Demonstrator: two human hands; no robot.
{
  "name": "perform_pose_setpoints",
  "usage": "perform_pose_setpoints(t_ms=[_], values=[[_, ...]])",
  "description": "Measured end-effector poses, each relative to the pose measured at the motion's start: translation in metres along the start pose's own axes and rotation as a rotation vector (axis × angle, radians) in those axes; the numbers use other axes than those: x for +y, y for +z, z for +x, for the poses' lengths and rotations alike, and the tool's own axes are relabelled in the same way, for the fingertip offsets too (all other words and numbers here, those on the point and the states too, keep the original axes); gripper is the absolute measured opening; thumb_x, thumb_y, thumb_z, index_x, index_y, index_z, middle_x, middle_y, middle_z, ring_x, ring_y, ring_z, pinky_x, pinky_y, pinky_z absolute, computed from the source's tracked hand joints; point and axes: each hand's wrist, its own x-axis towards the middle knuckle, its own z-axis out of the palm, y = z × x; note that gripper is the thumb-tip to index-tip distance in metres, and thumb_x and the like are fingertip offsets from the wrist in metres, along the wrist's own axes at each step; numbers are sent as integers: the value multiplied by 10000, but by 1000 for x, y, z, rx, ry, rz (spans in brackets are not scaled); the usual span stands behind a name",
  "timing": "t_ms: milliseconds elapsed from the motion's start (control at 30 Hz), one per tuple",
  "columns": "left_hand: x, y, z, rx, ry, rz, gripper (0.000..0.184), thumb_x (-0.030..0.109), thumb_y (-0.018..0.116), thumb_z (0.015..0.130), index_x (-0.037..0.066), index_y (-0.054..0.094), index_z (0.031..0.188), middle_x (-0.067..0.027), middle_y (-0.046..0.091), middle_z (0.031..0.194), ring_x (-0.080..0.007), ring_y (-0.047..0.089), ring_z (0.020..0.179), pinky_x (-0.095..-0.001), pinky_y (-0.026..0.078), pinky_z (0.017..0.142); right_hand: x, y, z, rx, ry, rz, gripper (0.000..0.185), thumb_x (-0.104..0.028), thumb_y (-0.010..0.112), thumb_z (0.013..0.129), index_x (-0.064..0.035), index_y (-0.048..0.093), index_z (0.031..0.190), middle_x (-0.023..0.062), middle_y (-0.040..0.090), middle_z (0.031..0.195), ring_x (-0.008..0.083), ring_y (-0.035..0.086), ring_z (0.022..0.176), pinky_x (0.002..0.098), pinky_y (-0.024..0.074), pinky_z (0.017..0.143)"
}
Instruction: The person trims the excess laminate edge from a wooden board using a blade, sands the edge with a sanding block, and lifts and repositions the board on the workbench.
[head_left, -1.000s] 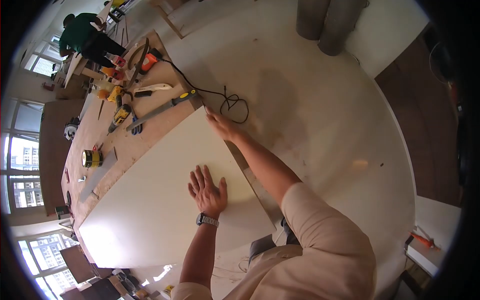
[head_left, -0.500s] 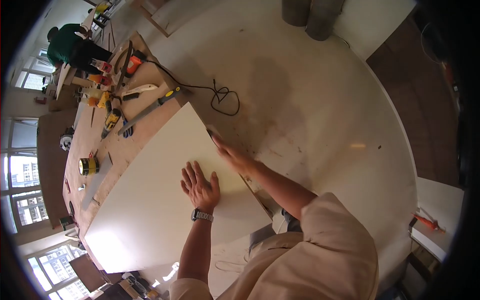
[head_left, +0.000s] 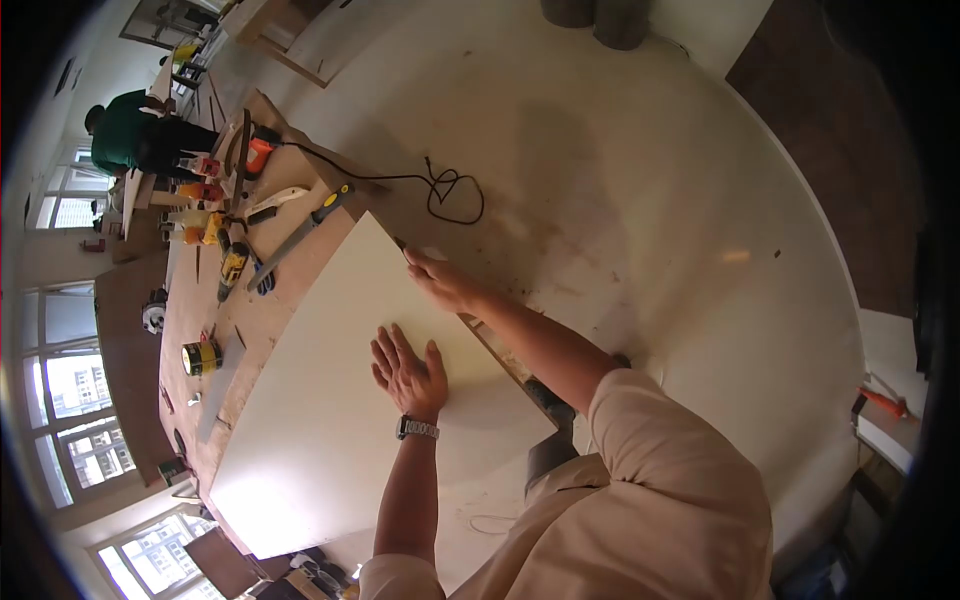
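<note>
A person in a beige shirt (head_left: 670,490) leans over a large white panel (head_left: 310,430), which lies flat across the near part of a wooden workbench (head_left: 265,320). The left hand (head_left: 410,380), with a metal-banded watch (head_left: 420,428) at its wrist, rests palm down on the panel's face, fingers extended and thumb spread, gripping nothing. The right hand (head_left: 440,285) is at the panel's long edge, its fingertips beside the rim near the narrow corner; a small dark piece shows there (from where I stand, whether the fingers grip it, and how far they are closed, cannot be told). Beyond the panel, on the bench, note a long flat blade with a black-and-yellow handle (head_left: 300,235), a pale-handled brush (head_left: 277,203), a yellow-and-black cordless drill (head_left: 233,268), a black-and-yellow can (head_left: 201,357) and, just beside the can, a flat grey metal blade (head_left: 221,390). At the bench's far end sits an orange power tool (head_left: 259,153), near which a black cord (head_left: 400,177) begins, running out to loops over the pale floor (head_left: 650,200). In the background a co-worker in dark green (head_left: 122,132) bends over another table.
</note>
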Motion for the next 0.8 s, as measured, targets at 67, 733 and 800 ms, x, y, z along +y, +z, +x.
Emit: perform_pose_setpoints(t_ms=[67, 733, 800], values=[[-1, 0, -3, -4, 4, -2, 728, 506, 432, 954, 77, 274, 1521, -191, 239, 1583, -396, 181, 1465, -571, 130, 1152, -1, 2, -14, 23, -14, 19, 541, -297, 390, 1060, -14, 258, 1501, 163, 316, 1552, 267, 313, 1432, 338, 280, 1154], [-4, 2, 0, -18, -2, -16, 756, 503, 470, 931, 68, 277, 1518, -212, 228, 1581, -420, 176, 1460, -587, 126, 1146, -66, -35, -10, 117, 157, 232, 450, -324, 384, 1048, -48, 399, 1403, 264, 589, 1218, 394, 581, 1120, 396, 454, 935], [-4, 3, 2, -25, -8, -21, 762, 510, 471, 928, 74, 274, 1522, -213, 226, 1582, -423, 173, 1461, -586, 119, 1148, -57, -38, 59, 242, 42, 254, 406, -301, 418, 1027, -18, 452, 1315, 271, 616, 1123, 419, 603, 1007, 436, 462, 868]])
